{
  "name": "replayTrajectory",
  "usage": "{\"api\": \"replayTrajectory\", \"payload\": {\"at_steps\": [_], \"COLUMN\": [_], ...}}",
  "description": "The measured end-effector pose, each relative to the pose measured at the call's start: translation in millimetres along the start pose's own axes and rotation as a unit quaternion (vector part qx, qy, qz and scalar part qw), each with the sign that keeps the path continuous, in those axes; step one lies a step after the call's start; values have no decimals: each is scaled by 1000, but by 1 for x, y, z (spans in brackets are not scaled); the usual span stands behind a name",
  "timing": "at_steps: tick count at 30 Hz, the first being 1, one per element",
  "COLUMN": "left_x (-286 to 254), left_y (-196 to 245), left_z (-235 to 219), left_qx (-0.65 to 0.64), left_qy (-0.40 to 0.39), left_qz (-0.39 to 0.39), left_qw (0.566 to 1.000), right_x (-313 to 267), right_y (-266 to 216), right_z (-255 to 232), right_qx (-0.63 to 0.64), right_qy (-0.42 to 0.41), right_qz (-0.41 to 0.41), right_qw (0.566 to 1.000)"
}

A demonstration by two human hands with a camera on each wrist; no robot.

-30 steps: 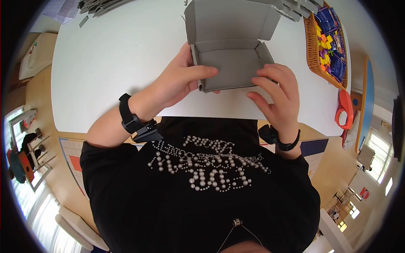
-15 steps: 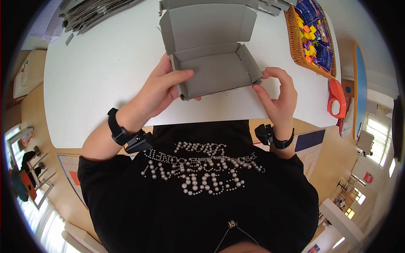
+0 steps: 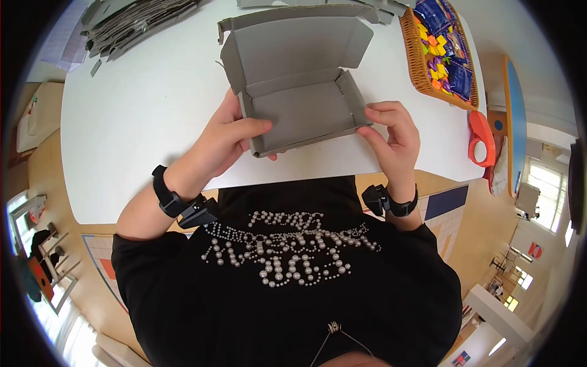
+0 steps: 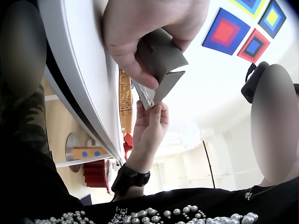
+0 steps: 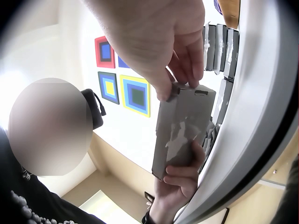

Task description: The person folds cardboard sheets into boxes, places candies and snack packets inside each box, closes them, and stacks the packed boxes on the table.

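Note:
An open grey cardboard box [image 3: 302, 110] is held over the near part of the table, its lid raised at the far side with flaps at both ends. My left hand [image 3: 225, 139] grips the left end, thumb over the wall onto the inside and fingers beneath. At the right front corner, my right hand [image 3: 394, 139] pinches the wall between thumb and fingers. The right wrist view shows a whitish torn patch on the outer face of the box [image 5: 187, 107], with fingers of the left hand [image 5: 182, 184] curled against it below.
Flattened grey cardboard pieces [image 3: 131, 27] are stacked at the far left of the white table [image 3: 134, 116]. To the far right stands a wicker basket [image 3: 419, 76] of blue packets and colourful small pieces. An orange-red tape dispenser [image 3: 480, 131] lies by the right edge.
My right hand went from loosely spread fingers at the box's right side to pinching its front corner. The left hand kept its grip. The head view has shifted somewhat.

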State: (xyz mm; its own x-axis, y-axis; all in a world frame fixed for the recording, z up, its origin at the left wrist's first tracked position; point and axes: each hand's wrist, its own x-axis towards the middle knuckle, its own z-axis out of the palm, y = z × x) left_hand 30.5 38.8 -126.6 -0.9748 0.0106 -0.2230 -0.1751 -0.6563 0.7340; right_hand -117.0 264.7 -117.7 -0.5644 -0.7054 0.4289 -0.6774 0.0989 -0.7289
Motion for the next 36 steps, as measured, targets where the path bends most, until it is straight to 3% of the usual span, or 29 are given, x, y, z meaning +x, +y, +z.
{"api": "replayTrajectory", "payload": {"at_steps": [4, 6, 8, 11, 14, 18, 20, 24, 29, 33, 36], "left_x": [0, 1, 0, 0, 0, 0, 0, 0, 0, 0, 1], "left_y": [-1, -3, -3, -3, -2, -1, -2, -3, -2, -3, -2], "left_z": [-2, 1, 0, -1, 0, 1, 1, -1, -2, -2, 0], "left_qx": [-7, -18, -21, -21, -13, -3, -1, -2, 5, 10, 1], "left_qy": [2, 40, 36, 28, 21, 20, 18, 18, 12, 10, 8], "left_qz": [-12, 8, -2, -9, -3, -7, -10, -15, -19, -21, -13], "left_qw": [1000, 999, 999, 999, 1000, 1000, 1000, 1000, 1000, 1000, 1000], "right_x": [6, 17, 25, 54, 67, 80, 86, 88, 83, 82, 80], "right_y": [-7, -9, 9, 40, 106, 132, 132, 131, 133, 136, 113], "right_z": [-11, -32, -59, -106, -155, -159, -155, -150, -151, -151, -140], "right_qx": [16, -41, -123, -267, -412, -432, -439, -463, -412, -438, -446], "right_qy": [-46, -110, -42, 25, -51, -108, -117, -149, -132, -123, -70], "right_qz": [29, 16, 10, 99, 158, 184, 232, 249, 206, 176, 136], "right_qw": [998, 993, 991, 958, 896, 876, 860, 838, 878, 873, 882]}}
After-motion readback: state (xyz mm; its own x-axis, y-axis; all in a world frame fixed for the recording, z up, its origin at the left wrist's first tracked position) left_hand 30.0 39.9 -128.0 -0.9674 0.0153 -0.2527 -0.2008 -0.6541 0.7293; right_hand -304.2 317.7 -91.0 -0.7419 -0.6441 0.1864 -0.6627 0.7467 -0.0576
